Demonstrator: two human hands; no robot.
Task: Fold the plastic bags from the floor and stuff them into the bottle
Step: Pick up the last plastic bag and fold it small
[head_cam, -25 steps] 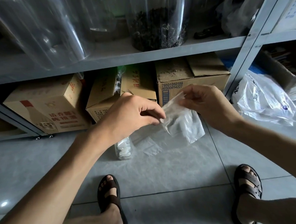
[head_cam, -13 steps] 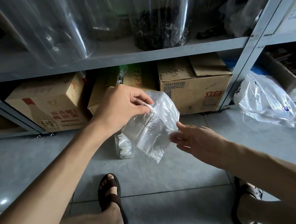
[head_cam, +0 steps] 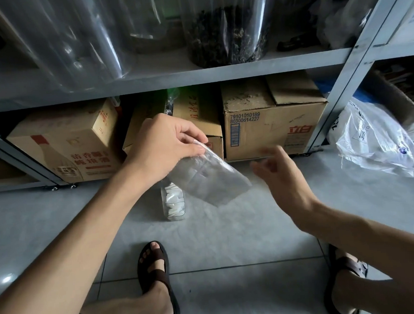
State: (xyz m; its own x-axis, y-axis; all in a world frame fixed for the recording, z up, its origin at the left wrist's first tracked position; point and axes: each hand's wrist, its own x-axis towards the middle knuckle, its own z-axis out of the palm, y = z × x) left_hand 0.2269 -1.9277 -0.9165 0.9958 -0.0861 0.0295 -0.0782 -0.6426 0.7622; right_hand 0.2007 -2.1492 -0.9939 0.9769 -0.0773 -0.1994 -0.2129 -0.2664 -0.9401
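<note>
My left hand (head_cam: 166,144) pinches the top corner of a small clear plastic bag (head_cam: 212,178), which hangs flat and slanted down to the right above the floor. My right hand (head_cam: 279,174) hovers just right of the bag, fingers loosely spread and blurred, holding nothing and not touching it. A clear plastic bottle (head_cam: 173,202) stands on the floor behind the bag, its lower part packed with white folded bags; its upper part is hidden by my left hand and the bag.
Grey metal shelving (head_cam: 196,77) runs across the back, with cardboard boxes (head_cam: 272,126) under it and large clear jars (head_cam: 224,24) on it. A big crumpled white plastic bag (head_cam: 374,141) lies on the floor at the right. My sandalled feet (head_cam: 157,278) rest on grey tiles.
My right hand let go of the bag, dropped below it, then rose to its right side. The bag now hangs from my left hand alone, flatter and slanted.
</note>
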